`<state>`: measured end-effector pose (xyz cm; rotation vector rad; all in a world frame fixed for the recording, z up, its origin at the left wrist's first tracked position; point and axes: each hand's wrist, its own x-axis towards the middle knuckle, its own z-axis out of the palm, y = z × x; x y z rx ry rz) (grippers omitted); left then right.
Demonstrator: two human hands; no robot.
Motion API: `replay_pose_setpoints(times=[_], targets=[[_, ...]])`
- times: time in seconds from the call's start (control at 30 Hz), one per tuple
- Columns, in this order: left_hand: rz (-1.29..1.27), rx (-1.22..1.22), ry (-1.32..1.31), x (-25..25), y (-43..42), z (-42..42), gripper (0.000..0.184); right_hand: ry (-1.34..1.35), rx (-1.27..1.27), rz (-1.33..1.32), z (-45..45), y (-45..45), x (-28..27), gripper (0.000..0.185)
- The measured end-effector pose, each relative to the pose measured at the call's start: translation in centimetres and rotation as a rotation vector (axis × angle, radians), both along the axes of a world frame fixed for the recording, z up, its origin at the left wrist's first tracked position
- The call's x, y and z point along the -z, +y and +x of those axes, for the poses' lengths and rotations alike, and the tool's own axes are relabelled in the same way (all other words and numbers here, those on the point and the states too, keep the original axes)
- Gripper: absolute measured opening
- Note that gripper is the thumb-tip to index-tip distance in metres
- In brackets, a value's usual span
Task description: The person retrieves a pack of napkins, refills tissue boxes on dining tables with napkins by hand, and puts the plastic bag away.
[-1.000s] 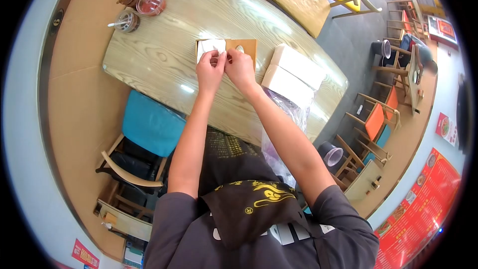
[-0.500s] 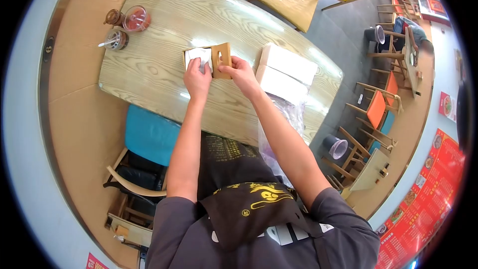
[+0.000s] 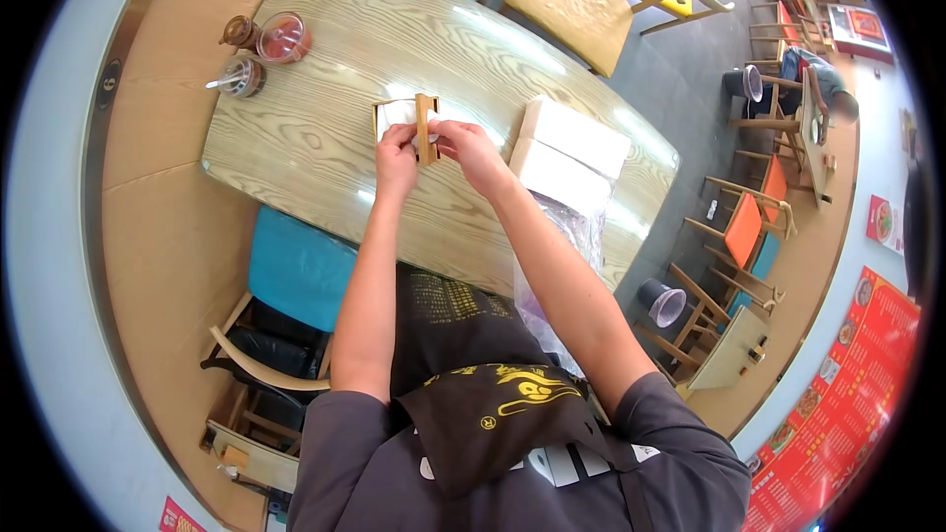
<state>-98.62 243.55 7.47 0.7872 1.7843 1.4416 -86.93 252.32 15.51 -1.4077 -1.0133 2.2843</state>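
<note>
A small wooden tissue box [image 3: 426, 110] with a slotted lid is partly raised on the wood-grain table [image 3: 325, 128]. White tissue [image 3: 396, 110] shows in its left part. My left hand [image 3: 396, 160] is at the box's near edge, its fingers closed on the box beside the tissue. My right hand [image 3: 471, 150] pinches the tilted lid from the right, and a bit of white shows at its fingertips by the slot. White packs of tissue [image 3: 569, 150] lie to the right, with clear plastic wrap [image 3: 572, 227] below them.
Condiment jars, one with red contents [image 3: 285, 37], stand at the table's far left. A blue chair [image 3: 301, 266] is at the near left and a yellow chair [image 3: 574, 2] beyond the table. A person [image 3: 823, 74] bends over another table at the far right.
The lid swung from lying open on the right to standing tilted over the box. My right hand moved with it, and my left hand shifted from the tissue to the box's near edge.
</note>
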Motion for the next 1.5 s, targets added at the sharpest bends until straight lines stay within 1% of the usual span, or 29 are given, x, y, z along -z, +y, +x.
replay_pose_setpoints(times=[0.07, 0.2, 0.3, 0.37, 0.5, 0.57, 0.6, 0.63, 0.67, 0.7, 0.73, 0.77, 0.8, 0.87, 0.9, 0.93, 0.97, 1.0, 1.07, 1.1, 1.13, 1.17, 1.2, 1.23, 1.3, 1.33, 1.4, 1.43, 1.5], targets=[[-0.089, 0.008, -0.276, -0.4, 0.1, -0.4, 0.038, 0.011, -0.01, 0.054, 0.1, -0.2, 0.3, 0.031], [-0.174, 0.069, -0.395, -4.0, 0.7, -1.0, 0.035, 0.003, -0.042, 0.077, 0.0, -0.4, 0.8, 0.031], [-0.218, 0.12, -0.481, -4.3, 0.9, -1.2, 0.033, -0.004, -0.033, 0.102, 0.2, -0.4, 0.5, 0.031], [-0.111, -0.067, -0.565, -3.4, 0.8, -1.2, 0.027, -0.061, 0.04, 0.066, 0.4, -0.2, 0.7, 0.027], [-0.044, -0.184, -0.556, -3.5, -0.6, -1.5, 0.026, -0.047, 0.209, 0.085, 0.9, 0.1, 2.0, 0.025], [-0.086, -0.166, 0.373, -2.6, -1.0, -0.8, 0.04, -0.083, 0.151, 0.066, 0.3, 0.1, 0.9, 0.025], [-0.132, -0.112, 0.485, -0.9, -1.7, -1.6, 0.061, -0.082, 0.157, 0.063, 0.0, 0.0, 1.0, 0.025], [-0.132, -0.108, 0.488, -0.3, -1.8, -1.7, 0.061, -0.05, 0.085, 0.112, -0.3, 0.1, 1.5, 0.026], [-0.183, -0.115, 0.507, 0.4, -1.9, -1.9, 0.066, -0.018, 0.014, 0.161, -0.5, 0.0, 1.9, 0.028], [-0.237, -0.121, 0.525, 1.0, -2.1, -2.0, 0.072, -0.017, 0.018, 0.158, -0.4, -0.2, 2.2, 0.028], [-0.239, -0.118, 0.528, 2.3, -2.4, -2.3, 0.072, -0.112, 0.044, 0.184, -0.2, -0.4, 2.6, 0.03], [-0.217, -0.124, 0.3, 3.3, -2.5, -2.8, 0.077, -0.205, 0.069, 0.213, -0.1, -0.5, 3.2, 0.032], [-0.193, -0.131, 0.072, 4.3, -2.5, -3.3, 0.082, -0.2, 0.07, 0.214, 0.3, -0.7, 3.7, 0.032], [-0.203, -0.152, 0.068, 2.5, -2.1, -3.6, 0.083, -0.465, 0.144, 0.339, 1.6, -1.8, 6.1, 0.035], [-0.215, -0.173, 0.06, 1.6, -1.9, -3.5, 0.084, -0.464, 0.144, 0.337, 1.7, -2.4, 7.7, 0.035], [-0.218, -0.172, 0.06, 1.6, -1.6, -3.4, 0.084, -0.353, 0.151, 0.343, 2.0, -3.2, 9.9, 0.039], [-0.228, -0.108, 0.157, 1.9, -1.2, -3.3, 0.085, -0.243, 0.158, 0.349, 1.9, -3.7, 10.3, 0.044], [-0.236, -0.044, 0.254, 2.1, -0.8, -3.3, 0.086, -0.243, 0.157, 0.347, 1.8, -4.0, 10.8, 0.044], [-0.223, -0.03, 0.262, 3.5, -0.7, -3.3, 0.084, -0.177, 0.034, 0.219, 1.2, -4.3, 9.1, 0.053], [-0.208, -0.016, 0.273, 4.2, -0.8, -3.4, 0.082, -0.176, 0.035, 0.218, 0.9, -4.3, 8.1, 0.053], [-0.207, -0.013, 0.276, 3.6, -0.6, -3.5, 0.082, -0.229, 0.045, 0.039, 0.5, -4.2, 6.4, 0.054], [-0.221, 0.002, 0.195, 2.9, -0.6, -3.5, 0.086, -0.279, 0.057, -0.14, 0.2, -4.1, 5.4, 0.056], [-0.232, 0.016, 0.116, 2.2, -0.6, -3.5, 0.09, -0.273, 0.06, -0.137, 0.3, -4.5, 7.1, 0.056], [-0.228, 0.015, 0.126, 2.0, -0.7, -3.1, 0.09, -0.3, 0.025, 0.101, 0.5, -5.2, 10.5, 0.057], [-0.063, -0.121, -0.374, 2.0, -1.4, -2.5, 0.091, -0.295, -0.017, 0.344, -0.6, -4.6, 12.0, 0.058], [-0.059, -0.13, -0.347, 1.7, -1.9, -2.5, 0.091, -0.305, -0.1, 0.367, -0.6, -3.3, 11.1, 0.058], [-0.127, -0.26, -0.283, 1.2, -3.0, -2.5, 0.081, -0.27, -0.301, 0.4, -1.2, -0.9, 7.4, 0.058], [-0.125, -0.263, -0.265, 0.4, -3.3, -3.1, 0.081, -0.251, -0.299, 0.402, -2.4, -0.8, 7.5, 0.058], [-0.303, -0.529, -0.574, -0.8, -3.4, -3.9, 0.066, -0.089, -0.263, 0.514, -4.0, -0.7, 7.6, 0.063]])
